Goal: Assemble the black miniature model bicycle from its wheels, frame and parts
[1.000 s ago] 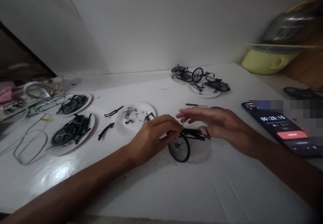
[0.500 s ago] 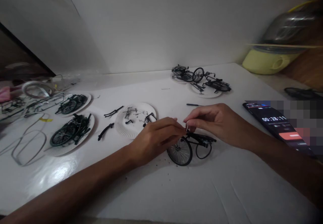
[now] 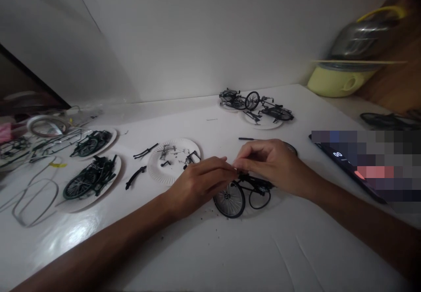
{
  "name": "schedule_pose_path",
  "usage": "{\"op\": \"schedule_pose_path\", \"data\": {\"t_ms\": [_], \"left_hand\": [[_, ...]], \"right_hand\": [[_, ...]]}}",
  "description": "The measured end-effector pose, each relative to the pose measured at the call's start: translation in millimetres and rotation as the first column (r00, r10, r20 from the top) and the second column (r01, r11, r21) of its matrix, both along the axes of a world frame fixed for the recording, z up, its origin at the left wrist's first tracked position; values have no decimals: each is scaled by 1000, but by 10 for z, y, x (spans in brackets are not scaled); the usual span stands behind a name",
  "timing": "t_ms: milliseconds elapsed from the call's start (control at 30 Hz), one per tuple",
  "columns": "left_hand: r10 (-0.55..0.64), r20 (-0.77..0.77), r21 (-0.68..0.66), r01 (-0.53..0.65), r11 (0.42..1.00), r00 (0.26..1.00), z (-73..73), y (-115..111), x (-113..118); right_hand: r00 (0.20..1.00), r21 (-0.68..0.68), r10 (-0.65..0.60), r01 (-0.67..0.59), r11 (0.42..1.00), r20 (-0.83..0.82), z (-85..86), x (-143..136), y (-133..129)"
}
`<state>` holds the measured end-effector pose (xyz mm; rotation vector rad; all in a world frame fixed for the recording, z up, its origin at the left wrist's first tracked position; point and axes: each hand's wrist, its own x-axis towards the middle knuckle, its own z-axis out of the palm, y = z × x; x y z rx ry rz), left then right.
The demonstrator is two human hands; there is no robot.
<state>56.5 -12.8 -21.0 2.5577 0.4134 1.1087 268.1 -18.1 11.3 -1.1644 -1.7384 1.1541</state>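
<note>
head cam: left hand (image 3: 204, 182) is palm-down, fingers bent over the mini bike (image 3: 256, 182) on the worktop (image 3: 250, 252). right hand (image 3: 274, 165) is pinched right at the left's fingertips. can't tell what either grips. phone (image 3: 344, 165) reads "00", rest pixelated.

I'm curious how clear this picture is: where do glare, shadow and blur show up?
Head view: dim overall, with bright glare on the white table at lower left; head view: soft shadow below the left hand; head view: the yellow pot looks smeared near the right edge; head view: blocky pixels cover much of the phone.
</note>
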Motion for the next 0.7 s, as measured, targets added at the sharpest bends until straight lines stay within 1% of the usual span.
{"op": "schedule_pose_path", "data": {"t_ms": [167,300,400,600,700], "left_hand": [[7,7,45,-7,999,1000,-42,9,3],[9,37,63,-12,998,999,-40,33,13],[12,32,70,-14,997,999,-25,34,8],[10,0,54,-10,998,1000,-19,6,5],[23,13,62,-24,998,1000,-17,10,11]], "right_hand": [[1000,41,-15,15,999,-5,-46,-9,-21],[998,-8,7,-7,1000,-56,-26,25,-31],[996,-46,2,-7,999,-91,-18,49,-33],[993,-67,-37,30,997,-112,-42,17,-48],[991,-73,-41,32,997,-129,-37,1,-57]]}}
